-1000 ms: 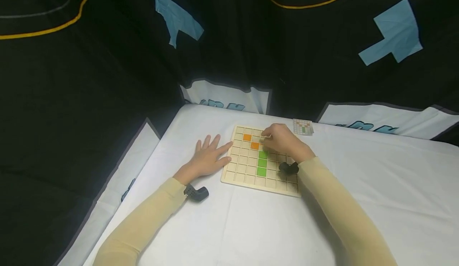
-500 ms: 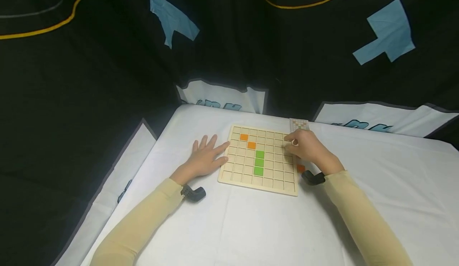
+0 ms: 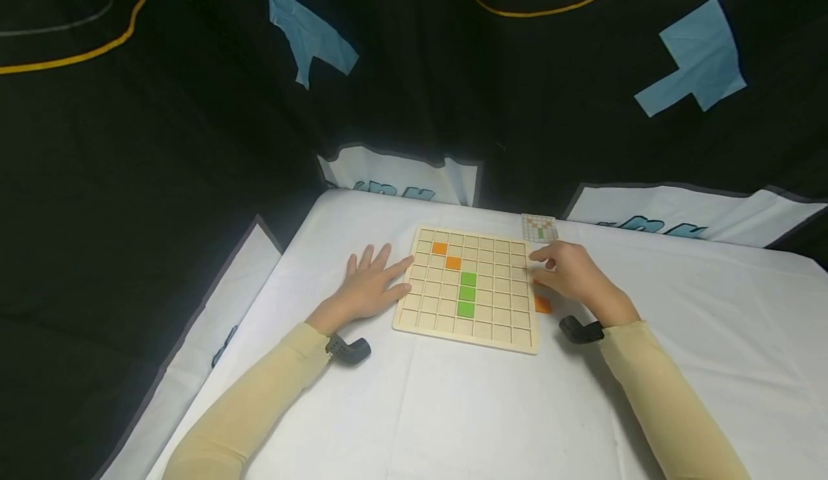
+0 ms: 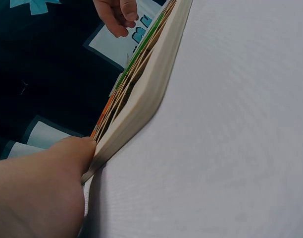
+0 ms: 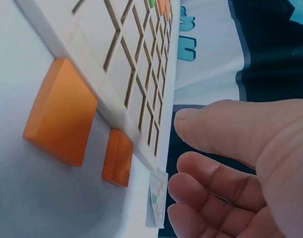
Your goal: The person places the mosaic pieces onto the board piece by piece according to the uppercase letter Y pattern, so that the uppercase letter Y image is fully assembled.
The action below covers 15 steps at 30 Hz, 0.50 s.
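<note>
A pale wooden grid board (image 3: 494,311) lies on the white cloth. Set into its cells are orange tiles (image 3: 439,248) and a column of green tiles (image 3: 467,294). At the board's left edge my left hand (image 3: 364,289) rests with spread fingers, the thumb and index finger touching the rim. My right hand (image 3: 572,271) hovers just past the right edge. In the right wrist view its thumb and loosely bent fingers are apart and hold nothing. Two loose orange tiles, a larger-looking one (image 5: 62,114) and another (image 5: 118,158), lie beside the board's right side.
A small printed card (image 3: 540,228) with a coloured grid pattern lies behind the board's far right corner. White cloth (image 3: 479,415) covers the table. A dark curtain (image 3: 414,92) with blue patches hangs at the back and left.
My right hand has moved right, from above the middle of the board to beyond its right edge, uncovering cells and a loose orange tile. My left hand has stayed at the left rim.
</note>
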### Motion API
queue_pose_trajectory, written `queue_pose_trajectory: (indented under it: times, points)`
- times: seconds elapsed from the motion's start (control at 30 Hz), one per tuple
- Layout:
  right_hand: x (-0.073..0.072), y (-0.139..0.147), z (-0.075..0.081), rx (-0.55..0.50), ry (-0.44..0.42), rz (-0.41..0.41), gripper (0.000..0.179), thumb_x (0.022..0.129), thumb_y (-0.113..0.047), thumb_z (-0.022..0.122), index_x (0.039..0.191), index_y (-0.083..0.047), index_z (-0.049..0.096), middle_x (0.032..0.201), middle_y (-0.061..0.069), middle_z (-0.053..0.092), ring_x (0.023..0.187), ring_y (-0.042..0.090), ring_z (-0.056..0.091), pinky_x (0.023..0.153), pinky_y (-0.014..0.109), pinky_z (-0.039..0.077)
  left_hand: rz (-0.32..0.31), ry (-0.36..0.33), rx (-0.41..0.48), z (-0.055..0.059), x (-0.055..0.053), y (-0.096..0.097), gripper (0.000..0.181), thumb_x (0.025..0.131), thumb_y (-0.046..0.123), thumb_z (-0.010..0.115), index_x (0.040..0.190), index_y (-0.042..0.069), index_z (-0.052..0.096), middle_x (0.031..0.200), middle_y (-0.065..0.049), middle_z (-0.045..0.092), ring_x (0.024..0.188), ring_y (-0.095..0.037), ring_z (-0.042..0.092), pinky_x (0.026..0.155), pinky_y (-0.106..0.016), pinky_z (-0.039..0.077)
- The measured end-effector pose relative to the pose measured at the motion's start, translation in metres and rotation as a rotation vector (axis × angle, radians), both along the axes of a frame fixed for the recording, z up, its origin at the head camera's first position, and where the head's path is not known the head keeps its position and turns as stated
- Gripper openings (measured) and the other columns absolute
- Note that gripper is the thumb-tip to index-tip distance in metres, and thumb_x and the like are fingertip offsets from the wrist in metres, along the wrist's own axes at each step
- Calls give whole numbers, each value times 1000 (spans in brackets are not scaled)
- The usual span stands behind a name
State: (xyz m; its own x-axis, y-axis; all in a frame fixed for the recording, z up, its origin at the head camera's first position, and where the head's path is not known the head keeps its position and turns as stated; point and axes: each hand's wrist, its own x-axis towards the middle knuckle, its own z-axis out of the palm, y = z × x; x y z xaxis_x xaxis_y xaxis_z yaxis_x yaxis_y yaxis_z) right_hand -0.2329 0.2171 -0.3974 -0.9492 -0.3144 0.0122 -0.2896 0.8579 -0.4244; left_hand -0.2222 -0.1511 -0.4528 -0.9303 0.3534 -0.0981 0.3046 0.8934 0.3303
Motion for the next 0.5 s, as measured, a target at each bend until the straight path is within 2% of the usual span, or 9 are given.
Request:
queue_pose_trajectory:
  times: [0.33, 0.5]
  points:
    - [2, 6, -12, -9, -20, -46, 33, 88, -6, 72, 119, 4, 73, 108, 20, 72, 84, 25, 59, 70, 32, 50, -3, -1, 11, 0, 1, 1, 62, 104, 51, 45, 161, 29, 33, 171, -22, 13, 157, -52, 2, 122, -73, 1]
    - [3, 8, -19, -15, -5, -46, 30, 88, -4, 72, 117, 4, 74, 104, 19, 71, 83, 25, 56, 71, 33, 48, 0, -1, 8, 1, 1, 1, 62, 104, 50, 45, 161, 28, 33, 171, -23, 13, 157, -52, 2, 122, -73, 1]
